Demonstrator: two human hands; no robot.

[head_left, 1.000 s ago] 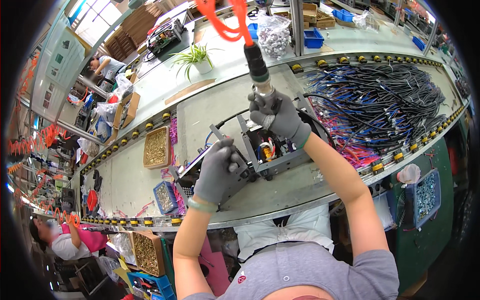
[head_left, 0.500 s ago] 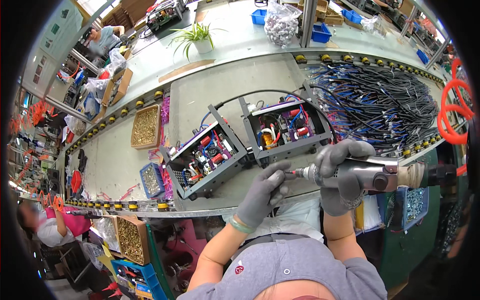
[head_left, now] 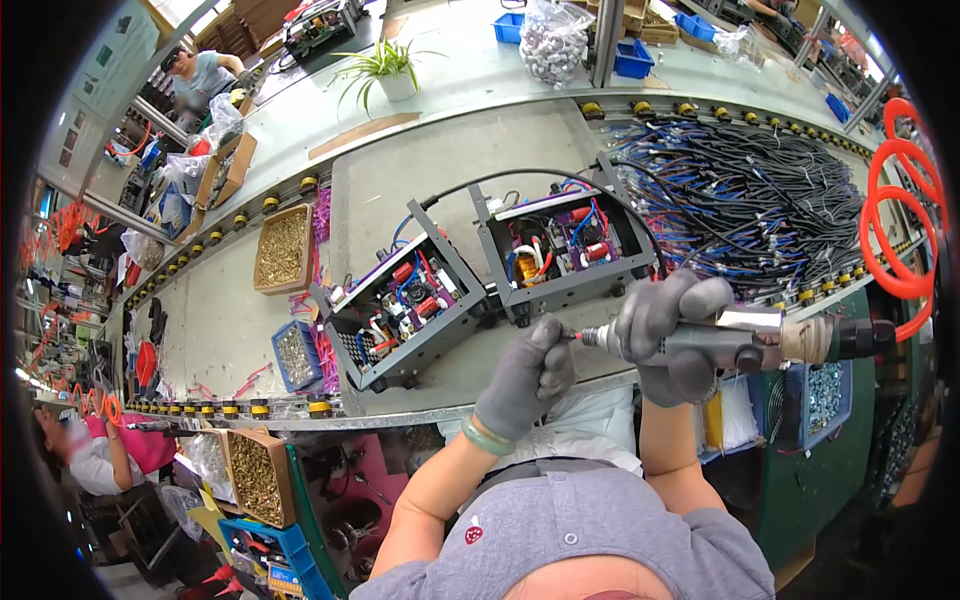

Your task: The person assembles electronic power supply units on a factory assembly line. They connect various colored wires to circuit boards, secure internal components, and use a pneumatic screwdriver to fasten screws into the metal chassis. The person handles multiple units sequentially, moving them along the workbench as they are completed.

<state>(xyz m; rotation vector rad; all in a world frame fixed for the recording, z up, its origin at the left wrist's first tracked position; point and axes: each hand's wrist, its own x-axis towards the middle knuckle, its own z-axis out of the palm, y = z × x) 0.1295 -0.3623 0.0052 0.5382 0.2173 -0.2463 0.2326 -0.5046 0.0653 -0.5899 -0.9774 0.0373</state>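
In my right hand (head_left: 665, 335) is a silver pneumatic screwdriver (head_left: 755, 345), held level with its bit pointing left. My left hand (head_left: 522, 390) is closed, thumb and fingers pinched at the tip of the bit; whatever they hold is too small to make out. Both hands wear grey gloves. Just beyond them, on the bench, two open grey metal cases (head_left: 425, 345) sit side by side at an angle, with circuit boards, red and blue wires and a copper coil showing inside. A black cable (head_left: 530, 172) arches over the cases.
Bundled black cables (head_left: 770, 200) with blue ends lie at right. A coiled orange air hose (head_left: 880, 240) hangs at far right. At left are a cardboard box of brass-coloured screws (head_left: 284, 250) and a blue bin (head_left: 298, 357) of small parts. Rollers edge the bench; two other people stand farther left.
My left hand has closed up from a looser pinch and now meets the bit's tip. The screwdriver has shifted slightly left with my right hand.
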